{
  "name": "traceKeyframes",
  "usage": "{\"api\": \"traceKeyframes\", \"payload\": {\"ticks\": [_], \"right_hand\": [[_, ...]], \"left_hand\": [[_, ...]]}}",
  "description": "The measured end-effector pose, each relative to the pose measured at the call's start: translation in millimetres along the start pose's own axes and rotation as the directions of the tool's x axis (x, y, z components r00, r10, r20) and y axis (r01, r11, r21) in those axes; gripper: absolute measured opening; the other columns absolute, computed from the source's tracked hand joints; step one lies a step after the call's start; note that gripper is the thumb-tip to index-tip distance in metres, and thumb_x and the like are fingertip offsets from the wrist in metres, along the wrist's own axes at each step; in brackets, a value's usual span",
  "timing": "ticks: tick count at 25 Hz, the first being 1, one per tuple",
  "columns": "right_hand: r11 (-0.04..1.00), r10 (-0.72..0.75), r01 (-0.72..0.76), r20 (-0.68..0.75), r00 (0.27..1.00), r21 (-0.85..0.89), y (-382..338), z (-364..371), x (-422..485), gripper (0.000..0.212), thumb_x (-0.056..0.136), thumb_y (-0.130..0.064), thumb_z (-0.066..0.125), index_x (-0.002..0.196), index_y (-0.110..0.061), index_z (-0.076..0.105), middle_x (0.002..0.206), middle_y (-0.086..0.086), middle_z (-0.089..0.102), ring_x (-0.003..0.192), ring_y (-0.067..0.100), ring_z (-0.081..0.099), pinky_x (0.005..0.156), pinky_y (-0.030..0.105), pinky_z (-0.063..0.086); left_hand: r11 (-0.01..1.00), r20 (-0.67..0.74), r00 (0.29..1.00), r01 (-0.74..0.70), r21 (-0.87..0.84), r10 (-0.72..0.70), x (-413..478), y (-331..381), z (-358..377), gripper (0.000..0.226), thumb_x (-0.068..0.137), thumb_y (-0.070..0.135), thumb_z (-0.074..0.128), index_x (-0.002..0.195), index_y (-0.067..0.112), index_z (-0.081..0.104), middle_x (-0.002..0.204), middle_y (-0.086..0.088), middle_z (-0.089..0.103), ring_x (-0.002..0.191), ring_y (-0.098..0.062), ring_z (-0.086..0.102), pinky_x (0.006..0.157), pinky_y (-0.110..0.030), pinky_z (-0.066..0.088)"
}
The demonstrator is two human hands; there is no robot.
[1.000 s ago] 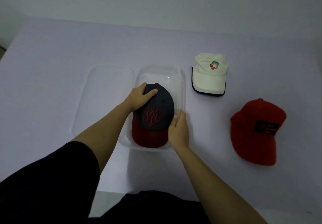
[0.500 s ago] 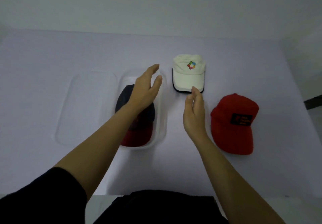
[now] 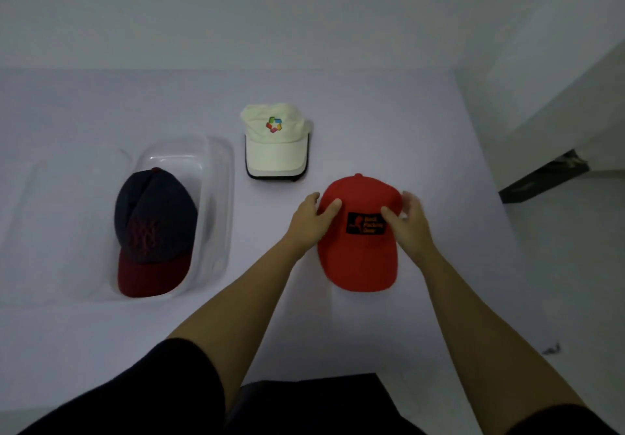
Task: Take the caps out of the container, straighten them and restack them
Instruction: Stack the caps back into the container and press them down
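Lying at far left on the pale table (image 3: 101,333), faint and hard to make out, a flat clear lid (image 3: 20,214). Just beside it to the right, a clear plastic container (image 3: 221,164) with a navy cap (image 3: 155,211) inside, dark red brim toward the camera wearer, red stitched lettering on the front, crown toward the tub's far end.

Set out on the table right of the container and apart from it, a cream cap (image 3: 275,150) with a multicoloured emblem and a dark edge under its peak, brim likewise toward the near side.

Nearer and further right, a red cap (image 3: 358,258) bearing a black patch with orange print too blurred to read, gripped at the crown from both sides. Left hand (image 3: 309,221) curled round the left flank, thumb laid across the front panel. Right hand (image 3: 411,228) wrapped round the right flank, thumb pressed beside the patch. Not possible to tell whether the red cap rests on the table or hangs just above it.

Dark sleeves (image 3: 135,400) along the bottom edge. Beyond the table's right side, a white wall (image 3: 558,62) and a dark object (image 3: 541,181) low on the floor.
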State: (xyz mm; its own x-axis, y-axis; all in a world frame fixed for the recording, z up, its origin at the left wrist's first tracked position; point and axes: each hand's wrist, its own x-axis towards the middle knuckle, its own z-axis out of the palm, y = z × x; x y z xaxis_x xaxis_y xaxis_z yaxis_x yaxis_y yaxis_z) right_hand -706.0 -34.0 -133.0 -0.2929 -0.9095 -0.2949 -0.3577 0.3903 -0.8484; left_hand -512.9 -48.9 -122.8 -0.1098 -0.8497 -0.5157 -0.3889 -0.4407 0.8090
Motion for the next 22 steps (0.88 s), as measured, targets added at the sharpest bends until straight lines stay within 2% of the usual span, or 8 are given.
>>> {"api": "traceKeyframes", "payload": {"ticks": [3,6,7,9,12,15,19,22], "right_hand": [[0.998,-0.042,0.046,0.088,0.995,-0.040,11,-10,8,0.051,0.081,-0.022,0.071,0.126,-0.009,0.051,0.117,-0.002,0.055,0.106,0.008,0.051,0.086,0.012,0.040],[0.999,0.037,-0.034,0.186,0.982,-0.019,20,-27,18,0.048,0.086,-0.030,0.065,0.128,-0.012,0.051,0.118,-0.003,0.054,0.107,0.009,0.049,0.089,0.022,0.037],[0.998,0.062,-0.063,0.229,0.971,-0.001,25,-32,20,0.036,0.090,-0.029,0.058,0.122,-0.012,0.055,0.115,-0.001,0.058,0.102,0.009,0.052,0.087,0.023,0.038],[0.996,0.089,-0.088,0.260,0.962,-0.017,31,-40,24,0.014,0.097,-0.022,0.047,0.097,-0.017,0.060,0.090,-0.003,0.061,0.080,0.007,0.053,0.076,0.024,0.040],[0.994,0.099,-0.110,0.286,0.953,0.022,33,-41,25,0.026,0.099,-0.018,0.039,0.077,-0.020,0.052,0.070,-0.003,0.051,0.065,0.009,0.046,0.062,0.021,0.039],[0.992,0.093,-0.114,0.296,0.951,0.054,34,-40,27,0.027,0.100,-0.017,0.038,0.074,-0.018,0.049,0.068,-0.002,0.050,0.063,0.010,0.046,0.065,0.021,0.041],[0.999,0.042,-0.041,0.325,0.945,-0.011,40,-34,30,0.018,0.098,-0.024,0.042,0.091,-0.014,0.055,0.081,0.000,0.058,0.075,0.013,0.054,0.077,0.035,0.046],[0.992,-0.012,0.051,0.317,0.948,-0.114,43,-33,35,0.025,0.096,-0.025,0.046,0.084,-0.007,0.058,0.079,0.004,0.057,0.075,0.017,0.052,0.075,0.043,0.046]], "left_hand": [[0.999,-0.089,0.996,-0.011,0.037,0.015,11,0,13,0.035,0.096,0.037,0.045,0.114,0.009,0.055,0.110,-0.008,0.061,0.100,-0.023,0.056,0.084,-0.033,0.044],[0.996,-0.111,0.994,-0.004,0.084,0.013,20,-2,5,0.027,0.097,0.025,0.042,0.106,0.008,0.061,0.099,-0.007,0.063,0.091,-0.022,0.057,0.084,-0.035,0.044],[0.994,-0.098,0.995,-0.014,0.107,0.024,23,-2,3,0.026,0.097,0.022,0.042,0.104,0.008,0.063,0.097,-0.007,0.064,0.090,-0.021,0.057,0.084,-0.035,0.045],[0.993,-0.079,0.996,-0.040,0.110,0.049,24,-1,3,0.023,0.097,0.019,0.043,0.100,0.010,0.064,0.088,-0.006,0.065,0.079,-0.019,0.059,0.075,-0.031,0.048],[0.998,-0.109,0.994,-0.025,-0.057,0.019,24,-3,4,0.021,0.098,0.017,0.043,0.097,0.011,0.064,0.069,-0.005,0.060,0.058,-0.013,0.053,0.056,-0.022,0.043],[0.983,-0.074,0.997,-0.009,-0.183,-0.005,22,-12,-4,0.024,0.098,0.019,0.044,0.086,0.008,0.061,0.068,-0.010,0.055,0.057,-0.014,0.046,0.056,-0.022,0.039],[0.987,-0.062,0.998,0.020,-0.158,-0.030,20,-15,-9,0.027,0.099,0.017,0.041,0.090,0.003,0.062,0.071,-0.010,0.058,0.060,-0.015,0.049,0.057,-0.024,0.040],[0.996,-0.065,0.997,0.027,-0.084,-0.032,20,-15,-10,0.029,0.098,0.019,0.041,0.079,0.009,0.059,0.071,-0.008,0.060,0.060,-0.016,0.048,0.059,-0.026,0.040]]}}
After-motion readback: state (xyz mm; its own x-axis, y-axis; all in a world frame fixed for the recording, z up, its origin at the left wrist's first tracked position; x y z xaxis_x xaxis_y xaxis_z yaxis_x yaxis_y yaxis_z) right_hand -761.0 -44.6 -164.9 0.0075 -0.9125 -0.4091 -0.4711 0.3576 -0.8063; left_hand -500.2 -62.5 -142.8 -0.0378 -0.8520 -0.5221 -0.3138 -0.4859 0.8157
